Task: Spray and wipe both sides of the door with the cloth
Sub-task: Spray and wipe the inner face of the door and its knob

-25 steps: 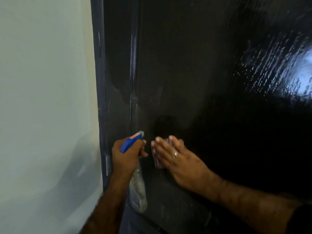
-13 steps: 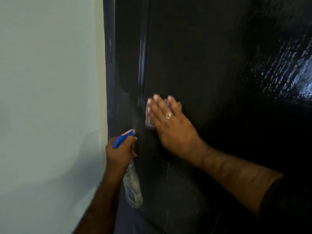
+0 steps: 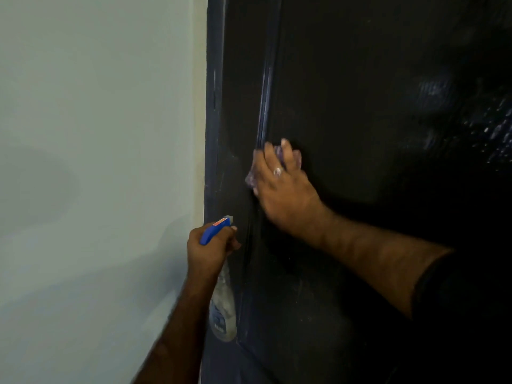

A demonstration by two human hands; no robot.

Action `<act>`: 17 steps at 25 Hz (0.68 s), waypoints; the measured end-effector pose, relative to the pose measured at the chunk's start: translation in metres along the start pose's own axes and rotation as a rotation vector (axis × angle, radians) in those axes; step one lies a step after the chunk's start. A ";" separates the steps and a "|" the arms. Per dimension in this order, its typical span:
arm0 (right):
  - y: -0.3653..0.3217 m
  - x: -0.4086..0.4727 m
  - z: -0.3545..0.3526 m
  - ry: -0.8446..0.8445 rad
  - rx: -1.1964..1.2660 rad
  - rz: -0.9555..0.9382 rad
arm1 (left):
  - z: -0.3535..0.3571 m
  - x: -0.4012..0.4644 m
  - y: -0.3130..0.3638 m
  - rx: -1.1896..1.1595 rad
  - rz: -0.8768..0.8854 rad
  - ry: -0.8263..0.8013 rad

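A dark glossy door (image 3: 374, 106) fills the right side of the view, wet and shining at its far right. My right hand (image 3: 282, 187) presses a purplish cloth (image 3: 250, 178) flat against the door next to its left edge groove, fingers straight; most of the cloth is hidden under the palm. Lower left, my left hand (image 3: 210, 248) grips a spray bottle (image 3: 223, 309) by its blue trigger head (image 3: 214, 230), the nozzle facing the door and the clear body hanging below the fist.
A dark blue door frame (image 3: 213, 106) runs vertically left of the door. A pale green wall (image 3: 97, 162) covers the left half of the view.
My right hand has slid the cloth up the door along its left edge, from level with the bottle to well above it. My left hand kept the bottle in about the same place.
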State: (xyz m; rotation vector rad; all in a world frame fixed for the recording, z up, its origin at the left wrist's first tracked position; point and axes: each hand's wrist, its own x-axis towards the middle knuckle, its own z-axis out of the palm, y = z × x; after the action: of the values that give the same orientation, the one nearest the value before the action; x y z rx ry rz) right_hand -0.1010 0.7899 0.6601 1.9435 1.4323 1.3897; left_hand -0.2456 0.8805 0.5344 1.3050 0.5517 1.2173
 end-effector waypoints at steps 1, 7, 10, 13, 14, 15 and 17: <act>-0.025 -0.026 0.015 -0.036 0.082 -0.043 | -0.003 -0.001 0.000 0.000 -0.003 -0.005; -0.022 -0.024 -0.003 -0.141 0.108 -0.178 | -0.016 0.004 0.005 0.023 -0.033 -0.017; 0.041 0.020 -0.034 0.052 0.060 0.111 | -0.012 0.016 -0.002 0.043 -0.040 -0.001; 0.016 0.008 -0.013 0.139 -0.049 0.124 | -0.005 0.014 -0.020 0.053 -0.086 -0.032; -0.007 -0.005 0.002 0.131 -0.032 0.087 | -0.002 0.011 -0.027 0.052 -0.109 -0.032; -0.031 -0.020 0.018 0.100 0.036 0.059 | 0.000 0.007 -0.032 0.039 -0.135 -0.030; -0.074 -0.055 0.048 0.032 0.171 -0.018 | 0.000 -0.003 -0.039 0.010 -0.162 -0.029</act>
State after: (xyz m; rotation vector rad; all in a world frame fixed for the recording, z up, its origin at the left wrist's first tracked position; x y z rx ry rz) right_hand -0.0986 0.7857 0.5563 2.0135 1.6274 1.3355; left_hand -0.2323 0.8849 0.4981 1.2597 0.6305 1.0617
